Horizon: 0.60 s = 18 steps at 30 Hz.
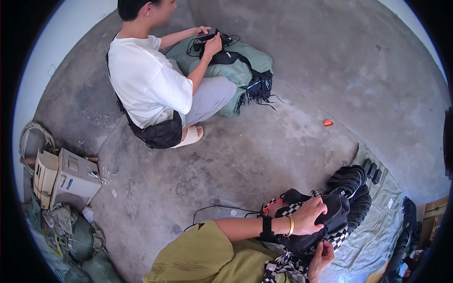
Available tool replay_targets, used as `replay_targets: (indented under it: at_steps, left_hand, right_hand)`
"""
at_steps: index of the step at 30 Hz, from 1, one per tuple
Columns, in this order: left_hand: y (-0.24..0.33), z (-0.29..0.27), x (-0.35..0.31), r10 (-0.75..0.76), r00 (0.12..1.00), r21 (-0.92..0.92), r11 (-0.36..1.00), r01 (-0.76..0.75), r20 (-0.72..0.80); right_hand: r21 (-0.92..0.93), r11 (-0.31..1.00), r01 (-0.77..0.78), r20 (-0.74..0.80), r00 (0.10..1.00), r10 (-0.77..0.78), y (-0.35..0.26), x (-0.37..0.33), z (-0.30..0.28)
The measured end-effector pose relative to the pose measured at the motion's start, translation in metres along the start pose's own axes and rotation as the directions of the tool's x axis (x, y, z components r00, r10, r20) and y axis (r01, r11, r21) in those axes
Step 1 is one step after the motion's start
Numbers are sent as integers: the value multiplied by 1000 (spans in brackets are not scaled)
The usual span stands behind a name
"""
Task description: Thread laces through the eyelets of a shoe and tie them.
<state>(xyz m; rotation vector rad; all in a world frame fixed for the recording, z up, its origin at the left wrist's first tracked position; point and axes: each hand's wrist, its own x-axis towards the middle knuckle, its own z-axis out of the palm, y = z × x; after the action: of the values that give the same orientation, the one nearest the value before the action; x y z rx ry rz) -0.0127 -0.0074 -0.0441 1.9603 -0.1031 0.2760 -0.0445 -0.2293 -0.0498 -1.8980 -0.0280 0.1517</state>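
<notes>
Left hand (310, 216) on bag (336, 205), concrete floor (278, 141), white wall (71, 37)

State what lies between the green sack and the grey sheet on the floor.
In the head view, a small red packet lies on the floor between the green sack and the grey sheet.

**Head-worn fisheye looks down across a concrete floor (264, 132)**

The head camera, the left of a side-by-side pair, faces steeply down and forward from above the wearer. Nearest to it are olive clothing (193, 254) at the frame's lower edge and the wearer's left hand (309, 217) and right hand (322, 259), low and right of centre, near the left edge of a grey-green sheet (377, 231). A co-worker (151, 85) is farther off, up and left, the head cut by the top edge. Pale walls (71, 37) curve along the floor's far edges; black fills the view's corners.
</notes>
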Motion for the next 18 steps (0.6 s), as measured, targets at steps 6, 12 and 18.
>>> replay_targets:
  at_steps: [6, 12, 18]
  left_hand:
    - [0, 2, 1, -1, 1000, -2, 1000, 1, 1]
    - [2, 0, 0, -22, 1000, 13, 1000, 22, 3]
    - [2, 1, 1, -5, 1000, 19, 1000, 5, -2]
  right_hand:
    - [43, 999, -10, -39, 999, 12, 11, 0, 0]
    - [6, 1000, -20, -22, 1000, 20, 6, -1, 0]
    - [45, 999, -20, -31, 999, 22, 17, 0, -1]
